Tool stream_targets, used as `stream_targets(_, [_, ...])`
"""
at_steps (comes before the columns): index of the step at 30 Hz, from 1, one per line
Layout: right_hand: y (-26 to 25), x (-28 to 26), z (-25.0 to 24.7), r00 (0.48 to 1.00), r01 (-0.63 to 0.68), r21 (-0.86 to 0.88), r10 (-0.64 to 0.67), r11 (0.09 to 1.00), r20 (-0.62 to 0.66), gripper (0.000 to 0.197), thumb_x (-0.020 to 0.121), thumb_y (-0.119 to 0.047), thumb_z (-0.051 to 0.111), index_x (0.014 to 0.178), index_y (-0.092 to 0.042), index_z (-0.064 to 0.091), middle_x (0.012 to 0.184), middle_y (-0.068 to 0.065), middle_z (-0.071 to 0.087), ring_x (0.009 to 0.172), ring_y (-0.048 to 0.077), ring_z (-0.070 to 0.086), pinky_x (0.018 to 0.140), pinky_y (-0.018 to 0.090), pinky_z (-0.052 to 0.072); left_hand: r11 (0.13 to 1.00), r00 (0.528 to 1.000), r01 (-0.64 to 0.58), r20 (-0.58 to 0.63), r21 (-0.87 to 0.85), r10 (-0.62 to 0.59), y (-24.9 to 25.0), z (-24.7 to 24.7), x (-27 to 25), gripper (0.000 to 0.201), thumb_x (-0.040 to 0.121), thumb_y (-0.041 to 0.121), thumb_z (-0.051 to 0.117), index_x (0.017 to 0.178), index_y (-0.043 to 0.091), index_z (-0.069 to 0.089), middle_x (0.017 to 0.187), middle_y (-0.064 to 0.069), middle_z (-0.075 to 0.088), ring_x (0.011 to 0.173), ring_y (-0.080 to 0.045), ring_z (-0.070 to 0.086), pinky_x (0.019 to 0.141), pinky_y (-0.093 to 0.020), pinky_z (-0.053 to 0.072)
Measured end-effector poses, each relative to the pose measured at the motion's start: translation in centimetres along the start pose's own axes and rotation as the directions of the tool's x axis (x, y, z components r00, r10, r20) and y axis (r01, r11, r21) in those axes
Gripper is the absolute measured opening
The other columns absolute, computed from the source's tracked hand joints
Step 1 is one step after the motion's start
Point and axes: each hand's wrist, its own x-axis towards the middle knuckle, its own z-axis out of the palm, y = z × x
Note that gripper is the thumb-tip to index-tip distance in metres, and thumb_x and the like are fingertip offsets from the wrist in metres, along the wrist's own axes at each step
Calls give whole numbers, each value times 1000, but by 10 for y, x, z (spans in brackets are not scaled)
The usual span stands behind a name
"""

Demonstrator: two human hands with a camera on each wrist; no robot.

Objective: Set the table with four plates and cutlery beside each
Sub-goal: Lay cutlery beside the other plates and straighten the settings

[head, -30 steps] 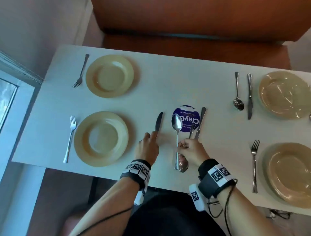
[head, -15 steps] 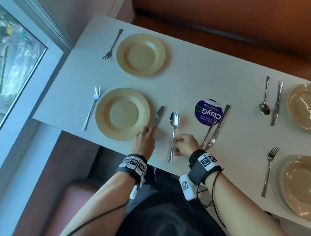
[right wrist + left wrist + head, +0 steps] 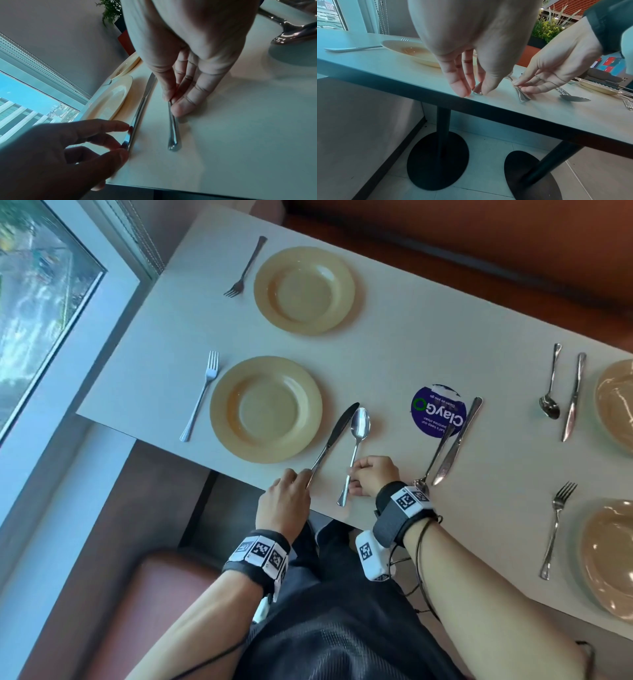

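Observation:
Four tan plates lie on the white table. Beside the near left plate lie a fork on its left and a knife and a spoon on its right. My left hand pinches the end of the knife's handle at the table's front edge. My right hand pinches the spoon's handle between thumb and fingers. Both pieces lie flat on the table. The far left plate has only a fork beside it.
A second spoon and knife lie by a round blue sticker. On the right are two plates, a spoon, a knife and a fork. A window is at left, an orange bench behind.
Both hands slid the knife and spoon left, from near the sticker to right beside the near left plate. The spoon now lies close to the knife. My head turned left.

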Motion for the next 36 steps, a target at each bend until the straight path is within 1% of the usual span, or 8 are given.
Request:
stream_targets(5, [-4, 4, 4, 999, -1, 16, 2, 1000, -48, 11, 82, -1, 73, 74, -7, 66, 66, 13, 67, 47, 18, 62, 49, 25, 57, 1000, 1000, -1, 7, -27, 1, 4, -4, 5, 33, 92, 20, 57, 125, 17, 59, 105, -10, 60, 86, -37, 65, 70, -40, 52])
stream_targets(9, [-8, 5, 5, 998, -17, 35, 19, 999, -61, 8, 81, -2, 74, 78, -5, 67, 65, 14, 68, 48, 18, 65, 47, 22, 56, 998, 1000, -5, 2, -68, 5, 4, -4, 9, 32, 92, 20, 58, 124, 16, 61, 103, -11, 61, 84, -39, 65, 69, -40, 51])
stream_targets(15, [-16, 7, 10, 995, -4, 14, 5, 1000, -99, 7, 80, -6, 76, 79, -6, 69, 67, 11, 71, 53, 19, 69, 57, 28, 61, 996, 1000, 15, 14, -93, -14, 8, 0, 18, 32, 93, 24, 55, 124, 17, 61, 104, -11, 61, 86, -40, 64, 70, -41, 51])
stream_targets(21, [-20, 6, 14, 991, 3, -2, -3, 1000, -132, 9, 78, -6, 78, 82, -5, 71, 68, 13, 72, 56, 20, 73, 52, 28, 61, 992, 999, 52, 19, -117, -50, 12, 1, 26, 34, 93, 27, 54, 126, 19, 60, 107, -10, 62, 89, -39, 64, 74, -39, 49])
stream_targets(26, [-23, 7, 15, 990, 10, -7, -11, 1000, -140, 8, 77, -6, 78, 80, -5, 71, 66, 12, 72, 58, 21, 73, 56, 33, 62, 990, 996, 83, 28, -112, -81, 13, 1, 29, 35, 93, 30, 53, 127, 21, 59, 110, -8, 63, 91, -39, 63, 75, -39, 48])
stream_targets(29, [-26, 8, 16, 989, 15, -18, -17, 1000, -144, 9, 77, -7, 79, 76, -8, 70, 62, 10, 71, 53, 19, 72, 57, 35, 63, 989, 996, 86, 26, -119, -83, 13, 2, 30, 34, 93, 30, 53, 126, 21, 59, 110, -8, 63, 91, -40, 63, 74, -39, 49])
stream_targets(32, [-27, 9, 17, 989, 12, -21, -15, 1000, -147, 10, 76, -8, 79, 73, -9, 69, 60, 11, 71, 56, 22, 73, 60, 37, 63, 987, 996, 94, 20, -133, -92, 12, 4, 32, 33, 93, 30, 54, 125, 21, 60, 111, -9, 63, 91, -40, 64, 74, -40, 50])
stream_targets(36, [-27, 9, 16, 989, 3, -5, -3, 1000, -151, 8, 76, -8, 78, 79, -6, 71, 60, 11, 70, 52, 20, 71, 60, 37, 63, 984, 995, 98, 6, -147, -98, 12, 5, 33, 33, 92, 31, 56, 123, 21, 61, 109, -9, 65, 89, -41, 64, 73, -40, 51])
